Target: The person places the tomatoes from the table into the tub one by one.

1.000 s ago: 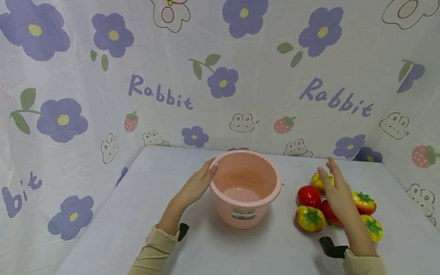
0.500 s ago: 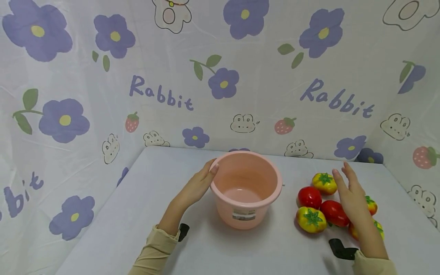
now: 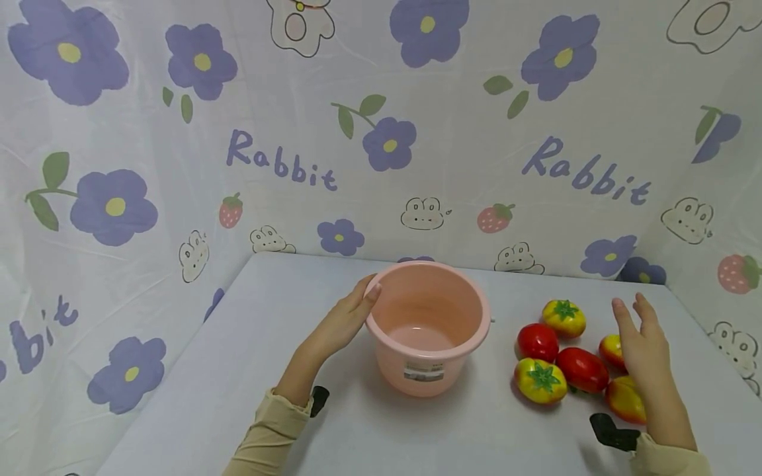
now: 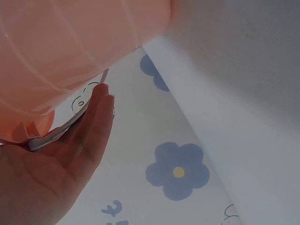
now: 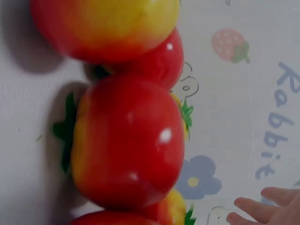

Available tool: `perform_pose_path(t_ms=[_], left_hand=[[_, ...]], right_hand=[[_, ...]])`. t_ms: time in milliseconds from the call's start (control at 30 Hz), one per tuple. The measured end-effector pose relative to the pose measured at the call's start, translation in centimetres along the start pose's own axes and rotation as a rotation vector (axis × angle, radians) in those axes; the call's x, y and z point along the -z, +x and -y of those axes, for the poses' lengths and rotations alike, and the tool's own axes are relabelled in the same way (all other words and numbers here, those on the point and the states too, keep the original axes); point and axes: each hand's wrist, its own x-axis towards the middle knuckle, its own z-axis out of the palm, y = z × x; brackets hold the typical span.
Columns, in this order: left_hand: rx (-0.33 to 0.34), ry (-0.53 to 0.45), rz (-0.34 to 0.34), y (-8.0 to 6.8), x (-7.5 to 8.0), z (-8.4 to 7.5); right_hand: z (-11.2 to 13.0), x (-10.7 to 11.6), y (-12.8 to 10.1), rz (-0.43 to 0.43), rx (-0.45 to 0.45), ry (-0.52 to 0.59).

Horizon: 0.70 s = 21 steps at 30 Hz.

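A pink plastic bucket [image 3: 393,370] stands upright on the table, its inside bare. My left hand [image 3: 339,324] holds its left side, thumb at the rim and fingers along the outer wall. The left wrist view shows a thin pale handle [image 4: 61,133] running across those fingers. To the right lie several glossy red and yellow tomatoes with green tops, among them a red tomato [image 3: 582,369] and a yellow one [image 3: 540,380]. My right hand [image 3: 645,350] hovers over the group's right edge, fingers extended and holding nothing, partly hiding a yellow-red tomato [image 3: 625,398].
The white table [image 3: 274,291] backs onto a cloth [image 3: 452,165] printed with purple flowers, strawberries and rabbits. More cloth hangs at both sides. A black wrist piece [image 3: 613,433] sits below my right hand. A small label [image 3: 424,371] is on the bucket's front.
My right hand has moved right and a little toward me across the tomatoes, uncovering the middle ones. My left hand and the bucket have stayed put.
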Motion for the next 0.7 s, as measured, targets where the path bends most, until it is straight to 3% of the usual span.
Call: perform_pose_path(t_ms=[433,700], left_hand=[[-0.005,-0.003,-0.001,0.2,0.0,0.0],[-0.006,0.002,0.005,0.1,0.2,-0.1]], right_hand=[[-2.6,0.8,1.2,0.007,-0.157,-0.021],[-3.7,0.6,1.6,0.057,-0.244,-0.055]])
